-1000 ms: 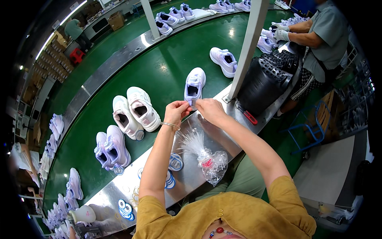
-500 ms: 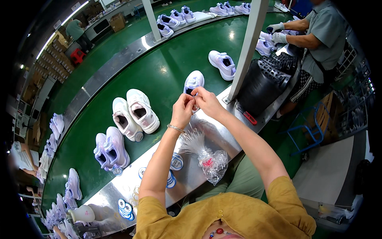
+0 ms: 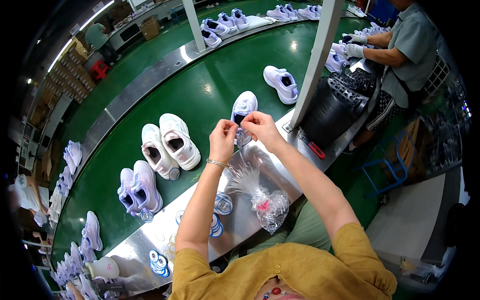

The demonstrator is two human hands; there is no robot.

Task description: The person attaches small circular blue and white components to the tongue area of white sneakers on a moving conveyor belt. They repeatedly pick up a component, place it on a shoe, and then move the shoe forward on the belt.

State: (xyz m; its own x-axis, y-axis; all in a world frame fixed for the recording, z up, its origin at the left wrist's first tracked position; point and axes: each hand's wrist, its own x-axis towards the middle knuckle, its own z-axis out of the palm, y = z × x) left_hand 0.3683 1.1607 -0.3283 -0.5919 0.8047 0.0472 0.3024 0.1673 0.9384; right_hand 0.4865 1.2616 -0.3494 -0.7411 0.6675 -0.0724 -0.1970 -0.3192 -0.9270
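At the near edge of the green belt, a pale lilac sneaker points away from me. Over its heel, my left hand and my right hand face each other, fingertips pinched and a small gap between them. What they pinch is too fine to make out. A small round tag shows between them at the shoe's heel. Below my hands, on the metal ledge, lies a fanned bundle of thin clear plastic strips, its lower end in a crumpled clear bag.
White sneakers and a lilac pair stand left; another lilac shoe stands farther right. Round blue-rimmed tags lie on the ledge. A post, black bin and red-handled tool are right, near a gloved co-worker.
My hands have drawn slightly apart over the sneaker's heel, and the round tag between them shows more plainly. The whole view has shifted a little.
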